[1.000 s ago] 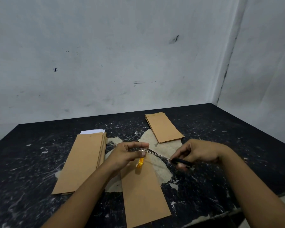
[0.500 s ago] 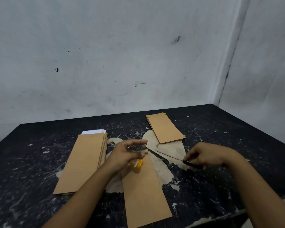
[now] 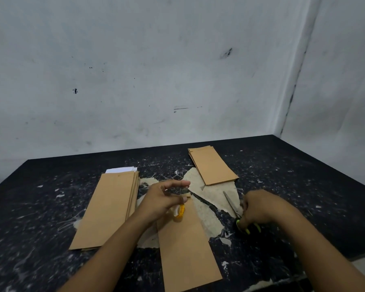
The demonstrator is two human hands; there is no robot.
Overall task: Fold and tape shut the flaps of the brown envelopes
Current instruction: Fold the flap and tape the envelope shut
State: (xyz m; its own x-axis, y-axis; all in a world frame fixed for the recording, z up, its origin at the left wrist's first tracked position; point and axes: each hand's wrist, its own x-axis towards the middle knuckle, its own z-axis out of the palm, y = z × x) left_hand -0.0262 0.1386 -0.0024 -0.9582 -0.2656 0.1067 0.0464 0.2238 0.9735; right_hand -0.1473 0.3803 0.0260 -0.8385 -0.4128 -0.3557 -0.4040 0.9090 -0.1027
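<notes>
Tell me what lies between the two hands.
Head view: between left hand and right hand, the torn pale patch of the table and the scissors' blade.

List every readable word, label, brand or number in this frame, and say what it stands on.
None can be read.
Envelope in front, left stack and far stack: plain brown, no print visible.
Tape roll under the left hand: yellow core, any marking too blurred to read.
Scissors at the right hand: no marking visible.
Wall: only smudges.

Envelope (image 3: 185, 247) between two stacks (image 3: 109, 209).
</notes>
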